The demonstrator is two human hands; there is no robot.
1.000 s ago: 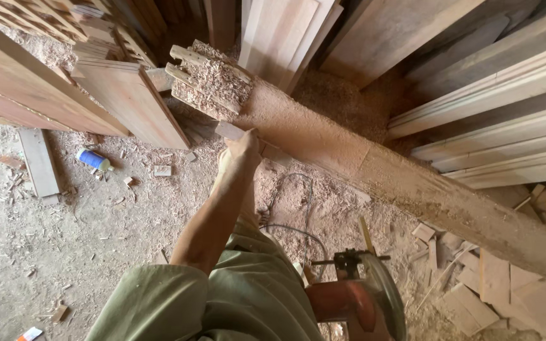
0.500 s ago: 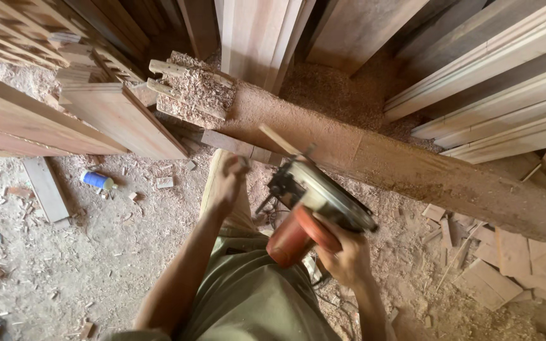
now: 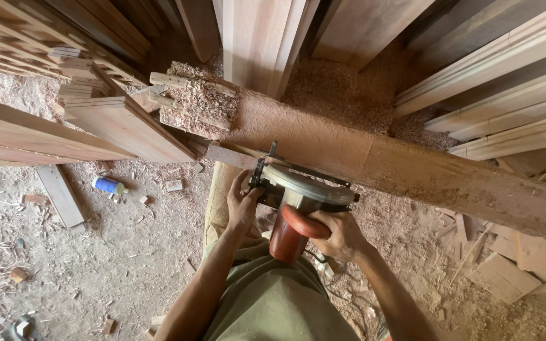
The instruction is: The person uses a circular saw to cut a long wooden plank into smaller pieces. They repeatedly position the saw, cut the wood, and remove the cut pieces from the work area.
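Saw [image 3: 304, 196] now lowered onto beam [image 3: 412, 170]

I see a circular saw [image 3: 301, 199] with a rounded silver blade guard, a dark metal base and a red-brown motor body and handle. It sits tilted, with its base at the near edge of a long beam [image 3: 374, 161] and the handle pointing back toward me. The beam is thick, reddish-brown and coated in sawdust, and it runs diagonally from upper left to lower right. A narrow, pale wooden strip [image 3: 217, 199] hangs down from the beam's near edge, just left of the saw.
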